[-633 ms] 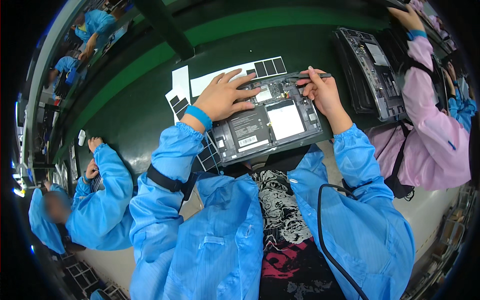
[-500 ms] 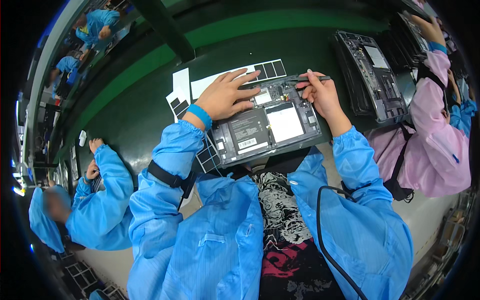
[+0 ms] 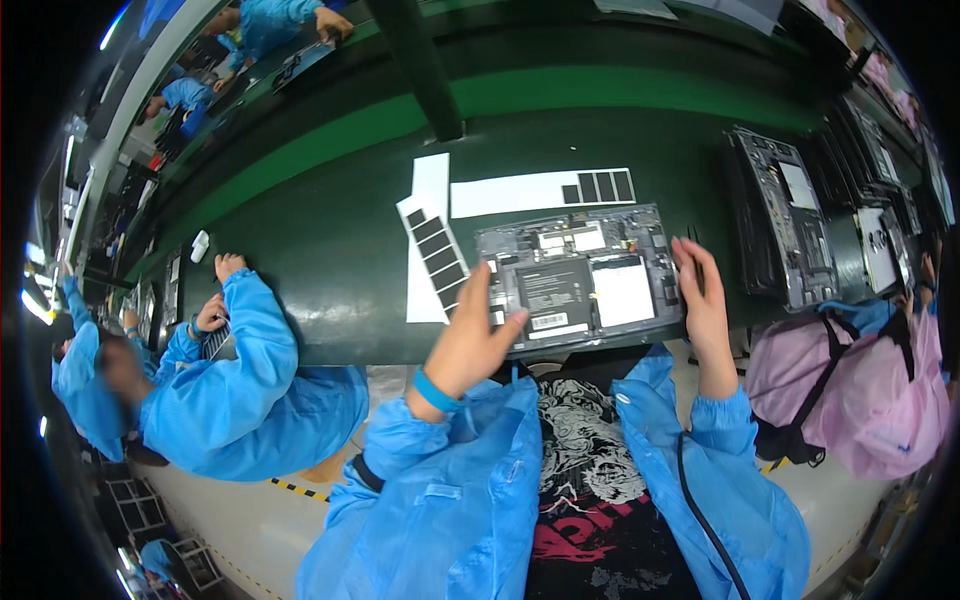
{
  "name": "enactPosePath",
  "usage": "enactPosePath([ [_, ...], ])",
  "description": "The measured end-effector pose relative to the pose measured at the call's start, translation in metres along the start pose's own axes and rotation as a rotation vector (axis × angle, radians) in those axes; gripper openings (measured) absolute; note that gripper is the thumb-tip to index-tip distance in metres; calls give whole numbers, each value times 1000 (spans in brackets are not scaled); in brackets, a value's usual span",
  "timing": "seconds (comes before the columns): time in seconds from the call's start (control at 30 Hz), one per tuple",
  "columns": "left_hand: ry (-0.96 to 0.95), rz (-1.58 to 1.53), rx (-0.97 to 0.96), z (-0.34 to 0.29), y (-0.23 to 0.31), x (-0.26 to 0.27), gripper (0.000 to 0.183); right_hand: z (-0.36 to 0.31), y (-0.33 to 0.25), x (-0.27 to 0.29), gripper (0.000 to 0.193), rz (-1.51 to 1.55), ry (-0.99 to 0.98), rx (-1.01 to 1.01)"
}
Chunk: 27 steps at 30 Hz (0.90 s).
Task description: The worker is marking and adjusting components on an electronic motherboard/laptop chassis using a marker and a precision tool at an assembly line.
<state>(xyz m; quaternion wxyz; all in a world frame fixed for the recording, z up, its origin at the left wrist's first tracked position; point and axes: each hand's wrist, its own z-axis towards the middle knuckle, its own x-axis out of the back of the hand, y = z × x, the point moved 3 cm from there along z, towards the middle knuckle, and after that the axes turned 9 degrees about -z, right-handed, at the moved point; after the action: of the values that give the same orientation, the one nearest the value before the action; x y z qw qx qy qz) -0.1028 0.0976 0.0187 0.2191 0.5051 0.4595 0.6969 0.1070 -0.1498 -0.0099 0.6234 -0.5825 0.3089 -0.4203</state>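
An opened laptop base lies near the table's front edge, its inside facing up. A black battery, a white panel and a circuit board show in it. My left hand is at its left side, the thumb over the front left corner and the fingers along the edge. At the right edge my right hand has its fingers stretched and apart, with no tool in them. Dark, thin tweezers-like prongs appear just beyond the right fingertips, mostly hidden.
White sheets with black rectangles and a white strip lie beyond and left of the base. Stacked laptop bases stand on the right. Co-workers in blue and pink sit on either side. A post rises behind.
My left hand has moved off the circuit board to the base's left side. My right hand has let go of the dark slim tool and come down to the right edge. The view has shifted.
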Motion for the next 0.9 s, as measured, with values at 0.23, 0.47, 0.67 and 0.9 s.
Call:
enactPosePath([
  [0.23,202,-127,-48,5,-2,-23,74,-10,22,1,36,-207,48,13],
  [0.47,303,-463,-104,3,15,38,64,4,-14,-17,27,-14,109,-3],
  [0.67,927,-272,-295,-15,-34,222,55,57,-103,-240,30,-87,-269,328],
  [0.9,1079,-6,-13,-22,-193,293,35,103,-35,-411,23,-254,-363,432],
])
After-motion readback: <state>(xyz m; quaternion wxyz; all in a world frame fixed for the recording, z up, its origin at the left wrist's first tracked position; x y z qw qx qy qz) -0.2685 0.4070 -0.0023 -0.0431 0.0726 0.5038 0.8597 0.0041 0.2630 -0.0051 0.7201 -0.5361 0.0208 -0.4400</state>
